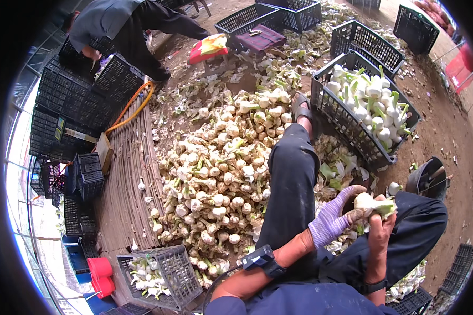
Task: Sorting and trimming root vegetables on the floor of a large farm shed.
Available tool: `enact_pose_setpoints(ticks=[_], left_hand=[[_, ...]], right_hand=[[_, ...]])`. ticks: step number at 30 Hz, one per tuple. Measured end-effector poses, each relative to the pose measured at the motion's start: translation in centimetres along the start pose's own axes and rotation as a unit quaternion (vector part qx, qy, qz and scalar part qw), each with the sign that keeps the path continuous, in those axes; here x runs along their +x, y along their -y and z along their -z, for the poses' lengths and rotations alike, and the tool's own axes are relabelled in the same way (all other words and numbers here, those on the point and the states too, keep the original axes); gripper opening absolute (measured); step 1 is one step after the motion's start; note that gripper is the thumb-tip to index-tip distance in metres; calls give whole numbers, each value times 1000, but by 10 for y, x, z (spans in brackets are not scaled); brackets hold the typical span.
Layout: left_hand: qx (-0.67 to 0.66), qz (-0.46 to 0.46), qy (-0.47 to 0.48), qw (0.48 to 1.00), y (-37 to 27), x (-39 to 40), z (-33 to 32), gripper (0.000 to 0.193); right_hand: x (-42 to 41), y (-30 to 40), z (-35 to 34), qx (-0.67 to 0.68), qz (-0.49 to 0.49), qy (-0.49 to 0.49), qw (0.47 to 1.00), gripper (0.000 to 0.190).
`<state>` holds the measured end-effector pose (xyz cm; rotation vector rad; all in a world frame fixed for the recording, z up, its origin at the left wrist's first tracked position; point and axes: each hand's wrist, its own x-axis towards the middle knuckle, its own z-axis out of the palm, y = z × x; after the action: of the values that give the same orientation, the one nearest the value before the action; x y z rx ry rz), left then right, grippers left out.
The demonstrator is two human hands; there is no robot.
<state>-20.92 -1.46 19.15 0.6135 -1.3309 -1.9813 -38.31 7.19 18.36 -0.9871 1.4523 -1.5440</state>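
Observation:
Over my lap, my left hand (333, 220), in a purple knitted glove, pinches a garlic bulb (364, 202) between thumb and fingers. My bare right hand (380, 230) grips the bulb's short green stem from below; whether it also holds a tool cannot be made out. A large heap of untrimmed garlic bulbs (216, 185) lies on the ground to the left of my leg. Beyond my right knee, a black plastic crate (341, 112) is filled with clean white garlic bulbs (372, 100). Peeled leaves and skins (339, 169) lie between my legs.
A black bucket (427, 181) with tools stands beside my right knee. At lower left is a tipped crate (177, 271) of garlic near red buckets (101, 271). A person (114, 27) bends over stacked crates (69, 86). A cloth-covered stool (209, 49) stands ahead.

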Motion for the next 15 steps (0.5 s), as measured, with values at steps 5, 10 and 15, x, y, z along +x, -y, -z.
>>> enact_pose_setpoints(ticks=[5, 10, 15], left_hand=[[109, -86, -32, 990, 3, -1, -12, 66], [8, 13, -28, 999, 2, -3, -10, 60], [-35, 2, -84, 996, 17, 1, -3, 47]], right_hand=[[-8, -2, -4, 24, -43, -63, 997, 31], [-9, 12, -7, -25, 41, 14, 999, 22], [0, 43, -25, -35, -16, 88, 995, 7]])
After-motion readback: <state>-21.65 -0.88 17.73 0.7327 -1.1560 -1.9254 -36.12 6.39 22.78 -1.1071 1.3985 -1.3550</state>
